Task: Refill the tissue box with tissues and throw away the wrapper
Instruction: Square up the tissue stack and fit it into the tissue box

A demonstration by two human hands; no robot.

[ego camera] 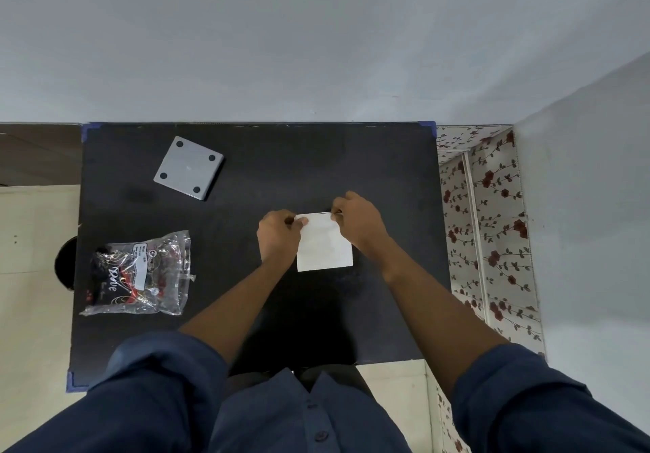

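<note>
While the wrapper (pixel 140 273) lies aside, left hand (pixel 278 238) and right hand (pixel 358 222) each pinch the tissues (pixel 325 245) in their grip.

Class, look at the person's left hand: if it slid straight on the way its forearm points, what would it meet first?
Probably the right hand: the left hand points up-right across the white tissue stack that both hands already pinch.

Black square tabletop (pixel 316 164) fills centre frame, blue corner guards (pixel 427 125) at its corners. Plain pale grey wall (pixel 316 37) across the upper half and down the right edge. Floral-patterned panel (pixel 492 227), red roses on white, right of table. Cream floor tiles (pixel 31 312) lower left. Light even, diffuse.
</note>
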